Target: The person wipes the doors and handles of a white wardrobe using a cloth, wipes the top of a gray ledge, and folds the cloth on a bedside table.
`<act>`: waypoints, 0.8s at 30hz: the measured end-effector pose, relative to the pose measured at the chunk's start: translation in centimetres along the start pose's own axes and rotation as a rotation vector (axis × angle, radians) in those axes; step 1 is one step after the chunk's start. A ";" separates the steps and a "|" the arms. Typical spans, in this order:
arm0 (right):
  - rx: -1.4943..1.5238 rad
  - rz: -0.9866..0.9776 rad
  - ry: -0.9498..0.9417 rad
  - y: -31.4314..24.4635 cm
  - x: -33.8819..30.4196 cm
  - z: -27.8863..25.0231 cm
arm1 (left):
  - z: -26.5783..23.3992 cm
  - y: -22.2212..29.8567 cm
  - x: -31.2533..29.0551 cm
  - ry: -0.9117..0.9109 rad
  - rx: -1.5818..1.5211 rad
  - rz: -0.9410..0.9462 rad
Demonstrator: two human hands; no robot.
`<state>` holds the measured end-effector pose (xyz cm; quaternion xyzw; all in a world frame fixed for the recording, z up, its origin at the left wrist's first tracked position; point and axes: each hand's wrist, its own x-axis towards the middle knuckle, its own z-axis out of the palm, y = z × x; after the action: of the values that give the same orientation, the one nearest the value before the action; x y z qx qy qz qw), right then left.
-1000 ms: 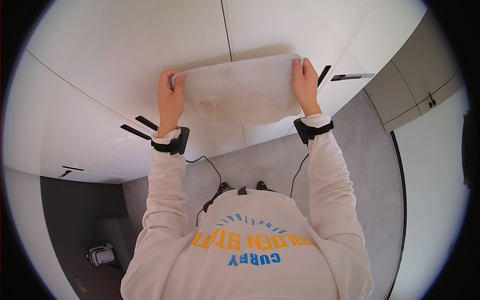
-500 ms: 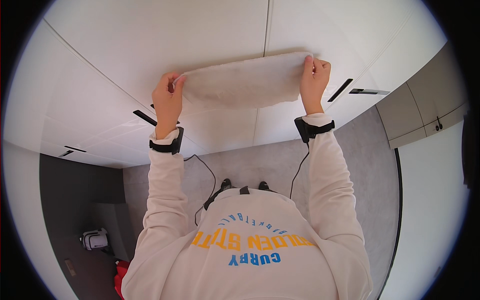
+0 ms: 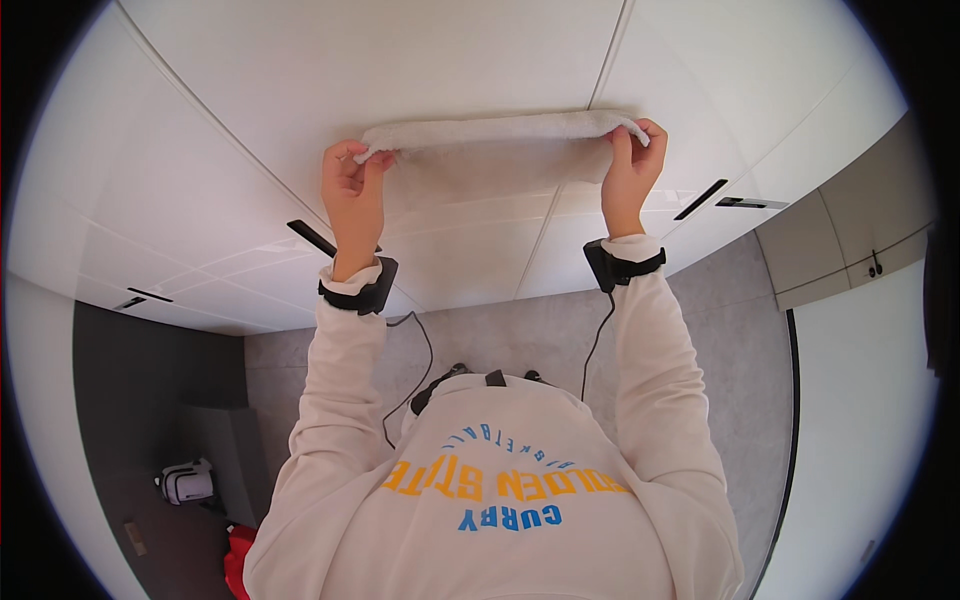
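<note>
Across the upper half, from ten o'clock through twelve to two, stretches a white cupboard (image 3: 300,60) with thin seams between its doors. At six o'clock sits the person's cream sweatshirt (image 3: 520,560), printed in yellow and blue, its sleeves reaching up toward ten and two. Beyond it lies a grey floor (image 3: 530,325). A dark panel (image 3: 120,400) stands between eight and nine o'clock, and a beige cabinet (image 3: 820,250) between two and three.

Near twelve o'clock, in front of the cupboard, a pale grey cloth (image 3: 500,128) is stretched lengthwise between both hands, its upper edge thick and rolled-looking; whether it touches the cupboard is hard to tell. At ten o'clock the left hand (image 3: 352,205) pinches one end of the cloth between thumb and fingers. At two o'clock the right hand (image 3: 632,185) pinches the other end the same way, a small corner poking out past its fingertips.

A grey-and-white backpack (image 3: 187,484) rests at eight o'clock, with something red (image 3: 237,560) between it and seven. Black straps circle both wrists, toward nine and three. Smallest are the black handles, one (image 3: 312,237) near ten o'clock, another (image 3: 700,200) near two
</note>
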<state>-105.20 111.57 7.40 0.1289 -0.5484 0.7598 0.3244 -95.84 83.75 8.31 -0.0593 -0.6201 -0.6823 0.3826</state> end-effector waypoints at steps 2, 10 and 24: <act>-0.078 -0.109 0.007 0.0 -0.3 -0.3 | 0.1 -1.1 -0.4 -0.051 0.014 -0.006; -0.304 -0.127 0.094 1.4 -0.6 -4.0 | 1.6 -3.6 -2.2 -0.078 0.194 -0.040; -0.425 -0.019 0.257 -0.1 0.2 -11.3 | 9.4 -3.8 -3.8 -0.272 0.306 0.164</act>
<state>-103.55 121.99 3.48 -0.0347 -0.6489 0.6346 0.4183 -99.15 93.55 5.26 -0.1423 -0.7553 -0.5325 0.3544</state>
